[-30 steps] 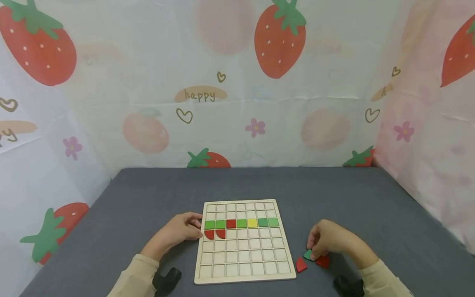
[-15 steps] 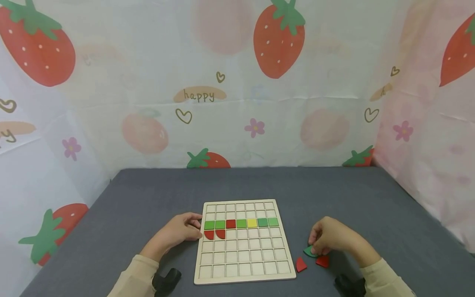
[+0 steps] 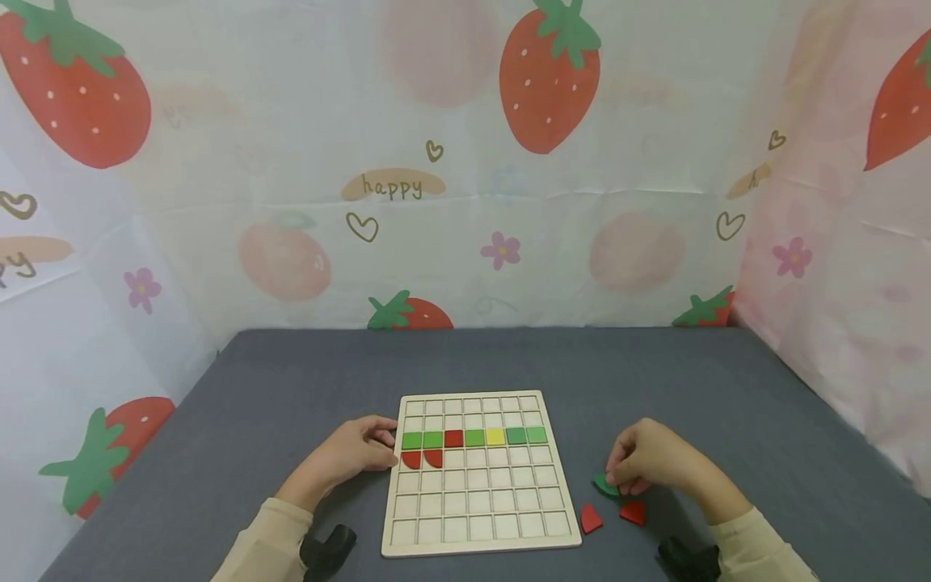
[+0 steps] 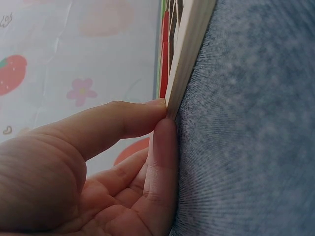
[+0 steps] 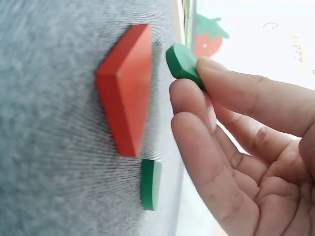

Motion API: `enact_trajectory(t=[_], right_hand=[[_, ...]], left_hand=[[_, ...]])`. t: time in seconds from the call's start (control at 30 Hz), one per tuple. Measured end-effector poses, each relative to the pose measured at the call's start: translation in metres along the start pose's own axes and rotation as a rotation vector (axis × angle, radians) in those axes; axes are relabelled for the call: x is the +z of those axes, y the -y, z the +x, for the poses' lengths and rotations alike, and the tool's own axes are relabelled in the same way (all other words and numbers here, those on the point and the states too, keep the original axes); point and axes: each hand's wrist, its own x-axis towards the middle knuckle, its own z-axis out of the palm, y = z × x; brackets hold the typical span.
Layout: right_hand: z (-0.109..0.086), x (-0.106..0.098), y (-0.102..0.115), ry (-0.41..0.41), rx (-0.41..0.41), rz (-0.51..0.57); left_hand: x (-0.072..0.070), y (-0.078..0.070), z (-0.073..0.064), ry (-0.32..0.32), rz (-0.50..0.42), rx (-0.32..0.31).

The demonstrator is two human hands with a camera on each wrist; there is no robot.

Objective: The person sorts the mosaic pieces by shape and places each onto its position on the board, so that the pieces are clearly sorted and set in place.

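Observation:
In the head view a pale wooden grid board (image 3: 476, 505) lies mid-table. A row of green, red and yellow square tiles (image 3: 494, 437) crosses it, with two red quarter-round tiles (image 3: 433, 459) below at the left. My left hand (image 3: 356, 449) holds the board's left edge, thumb and finger at its rim (image 4: 184, 64). To the right of the board, my right hand (image 3: 650, 457) pinches a green tile (image 5: 181, 61) between thumb and finger. Under that hand, two red tiles (image 3: 591, 518) rest on the cloth. Another green tile (image 5: 151, 184) lies there in the right wrist view.
Dark grey cloth covers the table (image 3: 327, 364). Behind and at both sides hang white curtains (image 3: 451, 267) with strawberry prints. A black strap-like device (image 3: 329, 551) sits by the left wrist, another (image 3: 687, 558) by the right.
My right hand has moved slightly away from me with the green tile, uncovering more of the red tile beneath it. The left hand and board stay where they were.

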Motion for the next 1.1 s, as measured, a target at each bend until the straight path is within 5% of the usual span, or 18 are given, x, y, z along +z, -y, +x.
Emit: enact_trajectory(t=[0.5, 1.1], right_hand=[[0.004, 0.004, 0.006, -0.054, 0.027, 0.078], [0.024, 0.029, 0.038, -0.048, -0.086, 0.197]], left_hand=[[0.001, 0.0, 0.001, -0.008, -0.012, -0.018], [0.002, -0.002, 0.0, -0.015, 0.015, 0.009]])
